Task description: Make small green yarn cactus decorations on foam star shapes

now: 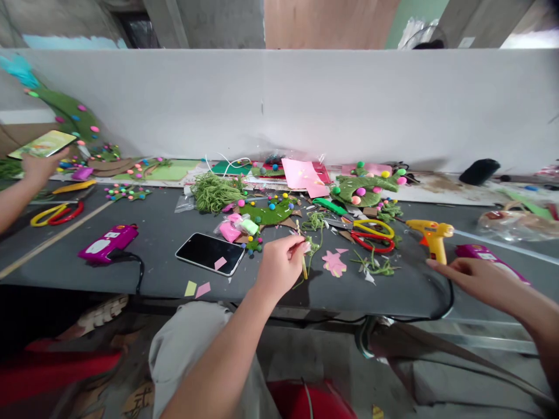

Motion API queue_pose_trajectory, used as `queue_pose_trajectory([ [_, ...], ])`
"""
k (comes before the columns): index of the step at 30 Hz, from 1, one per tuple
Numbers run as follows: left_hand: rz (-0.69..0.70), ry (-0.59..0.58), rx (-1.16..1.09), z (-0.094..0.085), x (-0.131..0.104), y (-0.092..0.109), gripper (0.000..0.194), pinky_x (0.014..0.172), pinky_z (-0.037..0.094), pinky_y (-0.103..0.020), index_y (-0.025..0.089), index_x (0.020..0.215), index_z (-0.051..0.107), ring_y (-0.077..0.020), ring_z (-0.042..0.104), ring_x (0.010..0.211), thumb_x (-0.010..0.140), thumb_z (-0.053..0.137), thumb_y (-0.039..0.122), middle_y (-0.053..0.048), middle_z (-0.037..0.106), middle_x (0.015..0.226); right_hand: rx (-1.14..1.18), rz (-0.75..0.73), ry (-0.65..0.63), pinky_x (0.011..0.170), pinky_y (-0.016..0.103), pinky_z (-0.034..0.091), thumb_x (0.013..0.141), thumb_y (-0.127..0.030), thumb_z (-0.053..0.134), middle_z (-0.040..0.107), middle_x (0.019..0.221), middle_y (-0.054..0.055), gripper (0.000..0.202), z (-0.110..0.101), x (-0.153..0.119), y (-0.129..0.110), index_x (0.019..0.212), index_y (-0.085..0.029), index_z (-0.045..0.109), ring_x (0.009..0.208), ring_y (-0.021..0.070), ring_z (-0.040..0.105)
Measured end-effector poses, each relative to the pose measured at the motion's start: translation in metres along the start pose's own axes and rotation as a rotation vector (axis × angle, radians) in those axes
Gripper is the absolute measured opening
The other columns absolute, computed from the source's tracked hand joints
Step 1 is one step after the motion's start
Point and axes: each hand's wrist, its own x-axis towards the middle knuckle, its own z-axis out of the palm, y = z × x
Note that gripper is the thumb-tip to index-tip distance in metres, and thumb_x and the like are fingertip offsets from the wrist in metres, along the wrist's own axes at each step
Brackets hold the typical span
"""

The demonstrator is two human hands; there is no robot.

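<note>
Pinches a thin yellowish stick (305,269) and a small pale scrap between thumb and fingers of the left hand (279,265), near the middle of the front edge of the counter (161,276), with green strands just beside. Reaches rightward with the right hand (484,282) to the handle of a yellow glue gun (432,235), fingers partly curled; cannot tell how firm the grip is. Between the hands, shows a pink flower cutout (334,263), flat and unattached, then loose green clippings (378,267), with scissors (373,235) behind. Left of the left hand, has a dark-screened phone (207,251). Toward the back edge, shows a bundle of green strands (216,192) and green felt pieces (267,212) already carrying pom-poms. Looks only partway along: felt decorated, cutout and clippings lying loose.
</note>
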Motion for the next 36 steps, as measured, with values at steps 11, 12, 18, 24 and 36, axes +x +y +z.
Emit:
queue_pose_trajectory([
  [11,-0.151,0.111,-0.332,0.013,-0.003,0.017,0.027,0.081,0.067,-0.038,0.016,0.092,0.078,-0.0238,0.079,0.082,0.084,0.078,0.042,-0.007,0.081,0.089,0.733,-0.461,-0.575,0.056,0.027,0.038,0.094,-0.068,0.059,0.06,0.067,0.001,0.054,0.031,-0.07,-0.162,0.073,-0.019,0.063,0.06,0.0129,0.049],
  [12,-0.155,0.123,-0.353,0.015,-0.004,0.017,0.028,0.082,0.067,-0.039,0.016,0.094,0.079,-0.0235,0.078,0.083,0.084,0.078,0.042,-0.006,0.081,0.09,0.833,-0.463,-0.629,0.056,0.026,0.039,0.095,-0.066,0.058,0.063,0.069,0.001,0.053,0.034,-0.075,-0.172,0.074,-0.018,0.064,0.059,0.0118,0.051],
  [18,-0.148,0.178,-0.433,0.023,-0.01,0.015,0.025,0.086,0.067,-0.038,0.018,0.095,0.08,-0.0205,0.076,0.084,0.084,0.081,0.041,-0.004,0.08,0.09,1.085,-0.356,-0.637,0.049,0.023,0.04,0.093,-0.063,0.063,0.068,0.062,0.002,0.052,0.037,-0.084,-0.207,0.071,-0.016,0.066,0.048,0.0082,0.049],
  [24,-0.129,0.232,-0.455,0.03,-0.012,0.013,0.027,0.077,0.066,-0.034,0.017,0.091,0.08,-0.0192,0.075,0.076,0.081,0.084,0.042,-0.004,0.08,0.084,1.133,-0.31,-0.64,0.043,0.021,0.036,0.093,-0.059,0.065,0.069,0.057,0.003,0.052,0.039,-0.08,-0.22,0.065,-0.015,0.066,0.039,0.007,0.051],
  [36,-0.157,0.243,-0.48,0.031,-0.013,0.015,0.026,0.073,0.063,-0.03,0.017,0.09,0.081,-0.0187,0.075,0.075,0.079,0.085,0.04,-0.005,0.08,0.083,1.181,-0.336,-0.617,0.043,0.02,0.038,0.096,-0.053,0.063,0.069,0.057,0.003,0.049,0.046,-0.074,-0.225,0.063,-0.015,0.066,0.039,0.0069,0.054],
])
